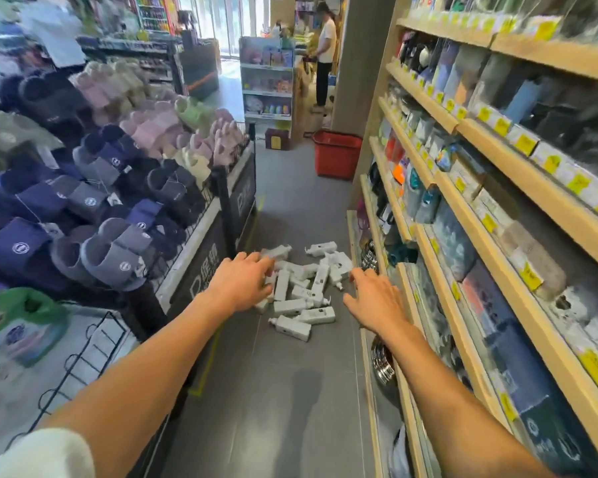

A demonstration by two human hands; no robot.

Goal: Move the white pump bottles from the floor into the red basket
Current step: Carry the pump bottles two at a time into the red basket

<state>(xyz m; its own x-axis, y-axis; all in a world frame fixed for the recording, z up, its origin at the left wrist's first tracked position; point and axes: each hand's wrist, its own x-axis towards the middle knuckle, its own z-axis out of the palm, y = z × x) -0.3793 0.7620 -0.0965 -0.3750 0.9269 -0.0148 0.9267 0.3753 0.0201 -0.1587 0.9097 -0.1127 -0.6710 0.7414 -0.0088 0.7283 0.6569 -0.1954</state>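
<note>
The left hand (pixel 242 281) covers part of the pile of white plastic pump bottles (pixel 320 282) on the grey floor (pixel 283 391), so their count is unclear; their labels are too small to read. The inside of the red plastic basket (pixel 335 157) cannot be seen.

Both arms outstretched, left hand (pixel 241 281) and right hand (pixel 374 300) open-fingered, empty.

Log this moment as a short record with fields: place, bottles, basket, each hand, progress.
place: shop aisle, slipper display on the left, wooden shelves on the right
bottles: white pump bottles lying in a heap on the grey floor
basket: red basket standing farther down the aisle, apart from the heap
left hand: open, empty, stretched toward the heap
right hand: open, empty, right of the heap
progress: no bottle picked up yet
</note>
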